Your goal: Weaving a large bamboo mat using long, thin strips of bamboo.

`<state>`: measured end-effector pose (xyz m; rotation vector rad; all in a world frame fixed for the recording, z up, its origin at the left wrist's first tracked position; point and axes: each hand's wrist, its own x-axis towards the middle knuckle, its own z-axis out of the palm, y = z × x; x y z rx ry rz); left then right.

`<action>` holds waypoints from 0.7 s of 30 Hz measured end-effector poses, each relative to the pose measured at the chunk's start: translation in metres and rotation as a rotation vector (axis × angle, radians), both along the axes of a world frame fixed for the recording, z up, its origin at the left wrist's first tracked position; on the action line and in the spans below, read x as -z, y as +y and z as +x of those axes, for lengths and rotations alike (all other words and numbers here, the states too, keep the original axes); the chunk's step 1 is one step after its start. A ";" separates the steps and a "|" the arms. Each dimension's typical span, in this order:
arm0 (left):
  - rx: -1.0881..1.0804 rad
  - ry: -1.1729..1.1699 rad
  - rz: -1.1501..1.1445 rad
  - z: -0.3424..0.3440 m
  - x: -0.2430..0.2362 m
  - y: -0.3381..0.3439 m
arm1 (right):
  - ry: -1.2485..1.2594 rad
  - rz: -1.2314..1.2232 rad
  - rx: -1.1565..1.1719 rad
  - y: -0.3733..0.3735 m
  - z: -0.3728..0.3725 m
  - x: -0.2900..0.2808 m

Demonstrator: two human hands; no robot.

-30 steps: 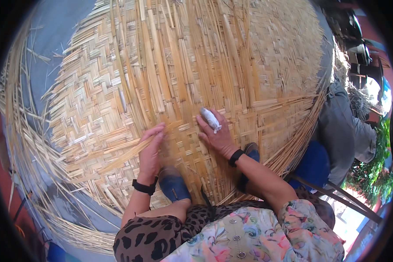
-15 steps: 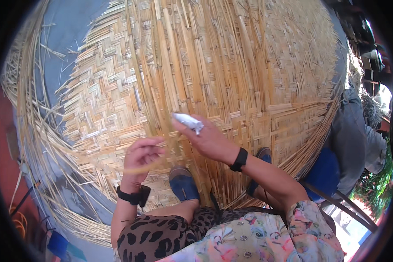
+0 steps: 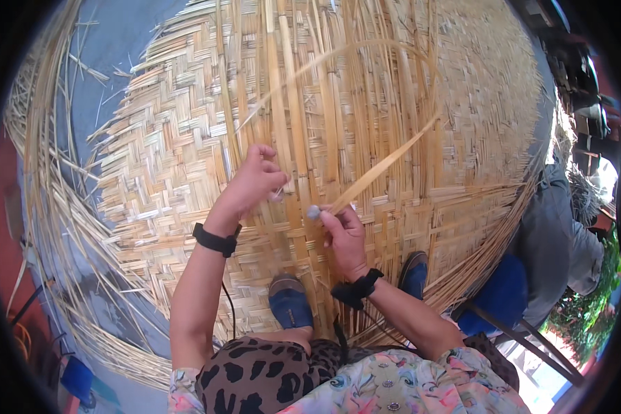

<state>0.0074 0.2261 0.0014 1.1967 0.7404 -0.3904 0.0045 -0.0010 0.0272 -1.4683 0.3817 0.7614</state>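
My right hand (image 3: 346, 238) pinches one end of a long flat reed strip (image 3: 386, 162) between thumb and fingers. From there the strip rises to the right and bends in a wide loop over the mat, its thin far end pointing down above my left hand. A greyish-white wrap shows at a fingertip of the right hand. My left hand (image 3: 254, 183) hangs over the mat with curled fingers drawn together and a small whitish bit at their tips; what they hold, if anything, is hidden. Below both hands lies a large woven reed mat (image 3: 162, 138), with long loose strips (image 3: 293, 117) along its middle.
My blue shoes (image 3: 290, 303) stand on the mat's near part. Loose reed ends (image 3: 69, 241) fringe the left side over grey floor (image 3: 121, 34). To the right are a blue chair seat (image 3: 493, 293) and a person in grey clothes (image 3: 548, 234).
The right hand has turned and drawn back nearer me, and the strip now loops up from it. My left hand has moved up and away from me, its fingers more curled.
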 end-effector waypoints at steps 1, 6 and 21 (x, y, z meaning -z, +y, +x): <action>0.067 0.050 0.013 -0.005 -0.001 0.001 | -0.258 0.001 -0.165 0.004 0.005 0.006; 0.185 -0.323 0.038 -0.013 0.002 0.005 | -0.463 -0.243 -0.475 0.016 0.041 0.019; -0.709 -0.353 0.120 -0.172 -0.032 -0.048 | -0.329 -0.189 -0.745 0.028 0.053 0.033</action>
